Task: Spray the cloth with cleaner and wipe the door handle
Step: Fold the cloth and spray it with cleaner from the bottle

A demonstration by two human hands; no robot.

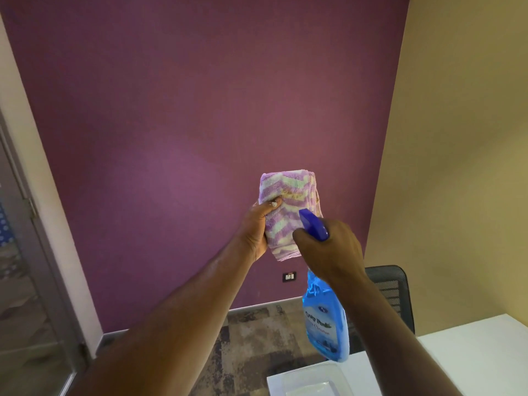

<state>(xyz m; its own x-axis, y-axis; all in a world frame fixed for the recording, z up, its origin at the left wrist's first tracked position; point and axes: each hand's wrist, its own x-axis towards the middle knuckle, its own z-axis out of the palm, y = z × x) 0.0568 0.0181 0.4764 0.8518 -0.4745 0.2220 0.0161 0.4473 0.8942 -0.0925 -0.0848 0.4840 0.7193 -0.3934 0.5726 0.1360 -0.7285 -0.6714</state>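
Note:
A folded cloth (pixel 288 201) with purple and pale yellow zigzag stripes is held upright in front of the purple wall by my left hand (pixel 257 227), thumb across its front. My right hand (pixel 331 250) grips the neck of a blue spray bottle (pixel 325 318) of cleaner, a finger on the trigger. The dark blue nozzle (pixel 313 224) points at the cloth and almost touches it. A glass door with a grey frame (pixel 31 270) stands at the far left; its handle is out of view.
A white table (pixel 468 355) fills the lower right, with a clear plastic tray (pixel 314 378) on its near corner. A black mesh chair (pixel 388 290) stands behind it. A wall socket (pixel 289 276) sits low on the purple wall. Patterned carpet covers the floor.

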